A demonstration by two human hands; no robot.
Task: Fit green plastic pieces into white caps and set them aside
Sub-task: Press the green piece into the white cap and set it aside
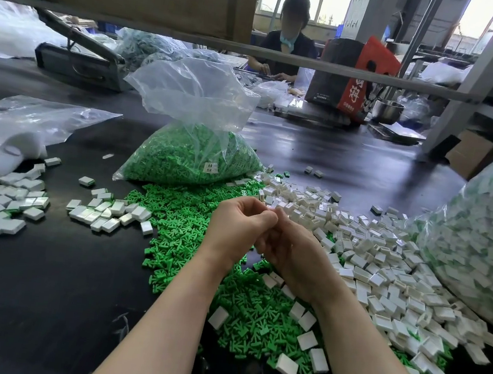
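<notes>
My left hand (238, 228) and my right hand (288, 250) meet above the green pile, fingers curled together around something small and white at their tips (268, 210); the hands hide most of it. Loose green plastic pieces (183, 225) lie heaped on the black table under my hands. A heap of white caps (364, 255) spreads to the right. Finished caps with green inside (100, 213) lie in groups to the left.
A clear bag of green pieces (193, 154) stands behind the pile. A big bag of filled caps (483, 237) bulges at the right. Empty plastic bags (21, 122) lie at the left. Another person works at the table's far side.
</notes>
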